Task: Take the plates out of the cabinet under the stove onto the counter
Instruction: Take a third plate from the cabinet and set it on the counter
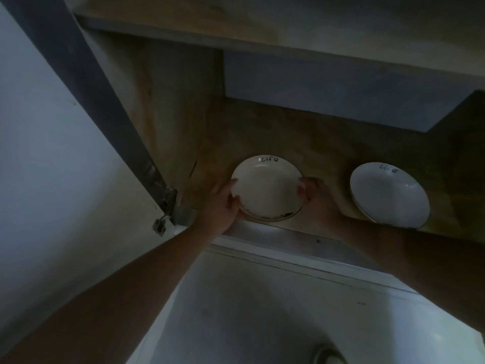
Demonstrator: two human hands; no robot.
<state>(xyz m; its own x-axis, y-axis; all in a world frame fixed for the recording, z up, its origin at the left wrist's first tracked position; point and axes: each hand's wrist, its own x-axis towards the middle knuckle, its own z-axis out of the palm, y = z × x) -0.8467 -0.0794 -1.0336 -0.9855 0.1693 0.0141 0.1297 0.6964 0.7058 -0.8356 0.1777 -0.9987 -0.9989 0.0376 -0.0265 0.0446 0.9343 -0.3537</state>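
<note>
Two white plates with dark rims and the word "Life" printed on them lie on the wooden floor of the open cabinet (262,127). The left plate (266,189) sits near the front edge, and both my hands grip it. My left hand (223,203) holds its left rim with the thumb over the edge. Its right rim is held by my right hand (315,198). The second plate (389,195) lies to the right, untouched, just beyond my right forearm.
The open cabinet door (52,153) stands at the left with its hinge (164,208) near my left wrist. A shelf or cabinet top (288,27) overhangs the space. Pale floor (262,311) lies below the cabinet front edge.
</note>
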